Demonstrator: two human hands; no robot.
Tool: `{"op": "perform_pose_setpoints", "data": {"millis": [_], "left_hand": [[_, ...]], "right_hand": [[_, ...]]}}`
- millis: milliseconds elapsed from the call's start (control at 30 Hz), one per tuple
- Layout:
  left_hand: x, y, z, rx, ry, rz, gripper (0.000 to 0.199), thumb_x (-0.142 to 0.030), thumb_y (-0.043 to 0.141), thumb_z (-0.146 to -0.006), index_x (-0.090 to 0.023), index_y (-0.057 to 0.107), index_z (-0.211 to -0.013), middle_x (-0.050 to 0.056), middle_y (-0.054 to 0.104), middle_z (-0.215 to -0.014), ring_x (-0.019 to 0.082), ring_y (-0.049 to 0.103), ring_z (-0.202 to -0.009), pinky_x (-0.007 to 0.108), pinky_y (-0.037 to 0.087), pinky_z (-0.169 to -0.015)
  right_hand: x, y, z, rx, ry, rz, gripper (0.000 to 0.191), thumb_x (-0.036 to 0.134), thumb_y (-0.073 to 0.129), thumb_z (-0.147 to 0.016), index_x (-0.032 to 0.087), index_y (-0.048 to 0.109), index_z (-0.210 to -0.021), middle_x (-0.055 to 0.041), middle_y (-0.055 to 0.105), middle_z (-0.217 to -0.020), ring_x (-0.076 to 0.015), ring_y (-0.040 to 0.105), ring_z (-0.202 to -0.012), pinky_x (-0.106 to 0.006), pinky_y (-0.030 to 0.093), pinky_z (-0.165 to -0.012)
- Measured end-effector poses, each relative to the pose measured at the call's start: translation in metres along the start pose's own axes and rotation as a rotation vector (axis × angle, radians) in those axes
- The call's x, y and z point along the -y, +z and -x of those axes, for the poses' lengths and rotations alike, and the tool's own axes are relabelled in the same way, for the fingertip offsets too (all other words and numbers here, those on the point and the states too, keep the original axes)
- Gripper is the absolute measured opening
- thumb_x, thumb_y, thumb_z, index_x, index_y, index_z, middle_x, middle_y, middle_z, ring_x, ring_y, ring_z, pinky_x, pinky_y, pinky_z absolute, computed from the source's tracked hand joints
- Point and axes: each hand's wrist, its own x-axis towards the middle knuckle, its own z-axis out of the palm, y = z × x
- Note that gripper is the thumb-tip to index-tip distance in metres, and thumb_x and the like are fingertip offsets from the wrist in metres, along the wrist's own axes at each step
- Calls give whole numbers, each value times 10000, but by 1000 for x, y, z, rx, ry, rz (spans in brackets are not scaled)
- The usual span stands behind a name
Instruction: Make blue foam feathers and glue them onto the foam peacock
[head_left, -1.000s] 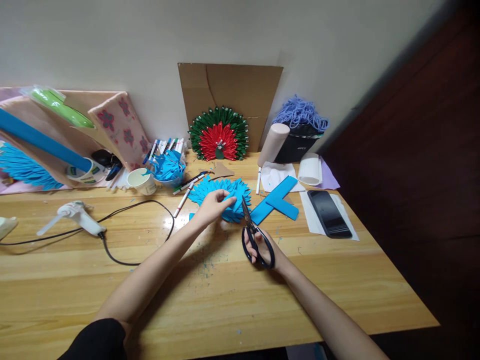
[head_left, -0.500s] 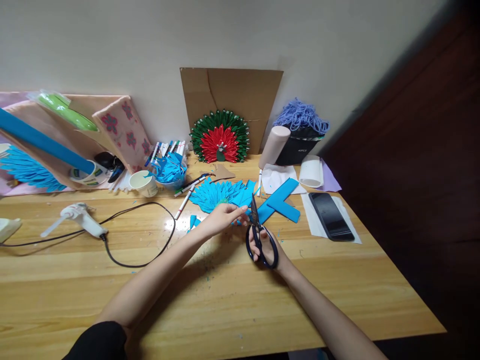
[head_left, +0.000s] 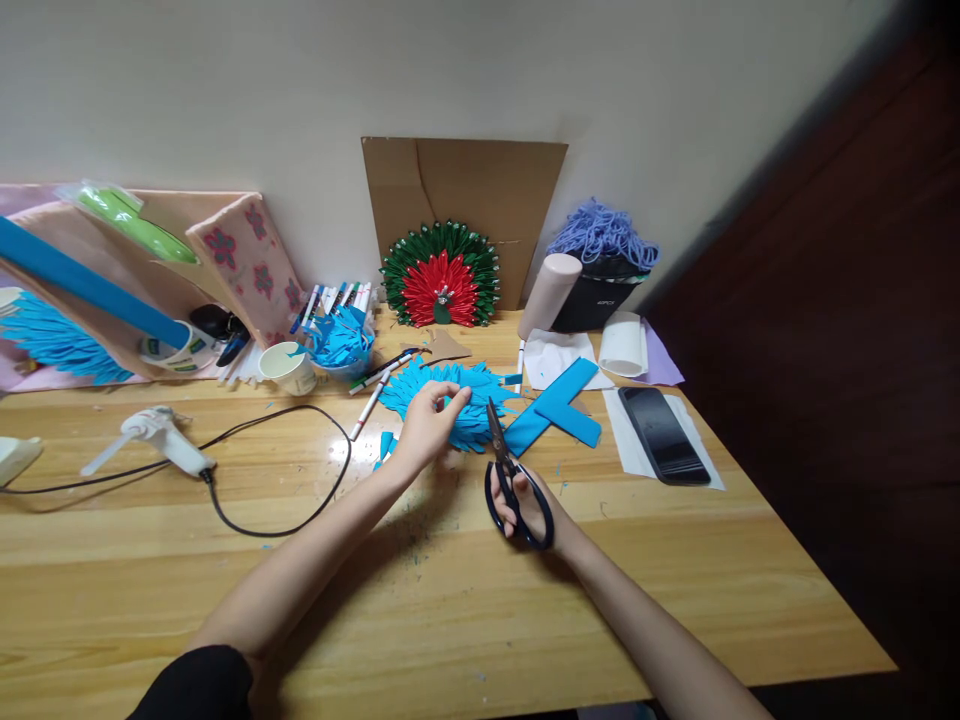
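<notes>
My right hand (head_left: 523, 498) grips dark-handled scissors (head_left: 500, 440), fingers through the loops, with the blades pointing up and away from me. Left of the blades, my left hand (head_left: 437, 415) has thumb and fingers pinched over a blue feathery piece (head_left: 405, 385) made of many pointed strips. What that pinch holds is too small to make out. To the right of the scissors, two blue strips (head_left: 559, 405) lie crossed on the table. Small blue scraps (head_left: 386, 445) are left of my left hand.
A cardboard panel (head_left: 465, 180) stands behind a green and red fan ornament (head_left: 442, 280). At left are a white glue gun (head_left: 169, 440) with a looping cord, a paper cup (head_left: 287, 368) and markers (head_left: 369, 405). A phone (head_left: 664, 435) lies at right.
My left hand has moved left and slightly up, away from the scissors, and more of the blue feathery piece shows. The scissors have shifted slightly left and down.
</notes>
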Motion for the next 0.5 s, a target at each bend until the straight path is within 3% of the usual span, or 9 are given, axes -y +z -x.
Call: {"op": "perform_pose_setpoints", "data": {"millis": [67,233,500], "left_hand": [[-2,-1,0,-29,56,-51,255,-399,492,-791,-172,570,-704,18,558,-746,147,484,-722,242,348,-650],[-6,-2,3,49,106,-109,304,-396,423,-835,-175,510,-646,-19,497,-605,121,444,-596,233,314,-582],[-7,-1,4,121,119,-195,325,-403,401,-841,-169,485,-632,-25,446,-584,115,416,-575,236,278,-558]], "right_hand": [[3,3,4,26,-3,78,663,810,446,-527,172,459,-705,86,397,-389,-60,387,-294,-170,322,-311],[7,4,8,87,-27,132,727,846,325,-540,169,467,-764,61,429,-445,-83,447,-365,-192,356,-367],[12,6,9,93,-10,136,712,848,304,-547,178,433,-748,65,422,-454,-79,436,-360,-198,364,-382]]}}
